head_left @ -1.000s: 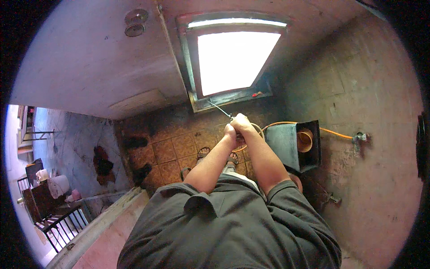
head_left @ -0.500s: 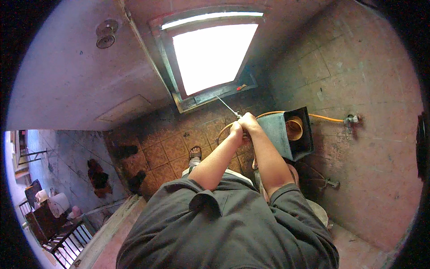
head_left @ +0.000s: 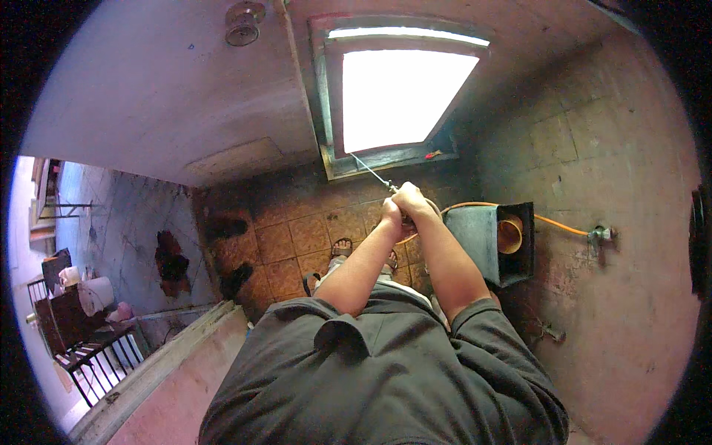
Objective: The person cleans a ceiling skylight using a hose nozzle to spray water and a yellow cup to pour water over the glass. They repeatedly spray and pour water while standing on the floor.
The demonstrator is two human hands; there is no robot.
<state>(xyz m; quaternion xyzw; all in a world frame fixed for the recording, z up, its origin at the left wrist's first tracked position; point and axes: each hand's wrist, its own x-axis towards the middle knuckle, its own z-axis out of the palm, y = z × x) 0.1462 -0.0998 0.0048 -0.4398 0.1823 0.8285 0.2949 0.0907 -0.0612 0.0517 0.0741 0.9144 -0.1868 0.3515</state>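
Observation:
In front of my body both arms stretch forward, the hands close together. My right hand (head_left: 412, 200) is closed round the end of an orange hose (head_left: 558, 222), near a small metallic nozzle (head_left: 391, 188). Just below and left of it, my left hand (head_left: 392, 215) is also closed on the hose end; the exact grip is hidden. From the nozzle a thin pale line, which looks like a water jet, runs up-left to the lower edge of a bright window (head_left: 397, 157). The hose loops behind my right hand and leads to a wall tap (head_left: 602, 235) on the right.
Right of my forearm stands a grey bucket (head_left: 472, 237) with an orange-brown mug (head_left: 509, 235) in its mouth. Brown tiles (head_left: 285, 241) cover the dark-stained floor. A second tap (head_left: 552, 333) is low on the right wall. A low wall (head_left: 159, 374) runs along the left.
The view has turned left, so the window and bucket sit further right. My left foot has shifted and both sandalled feet now show. The hands keep their hold on the hose.

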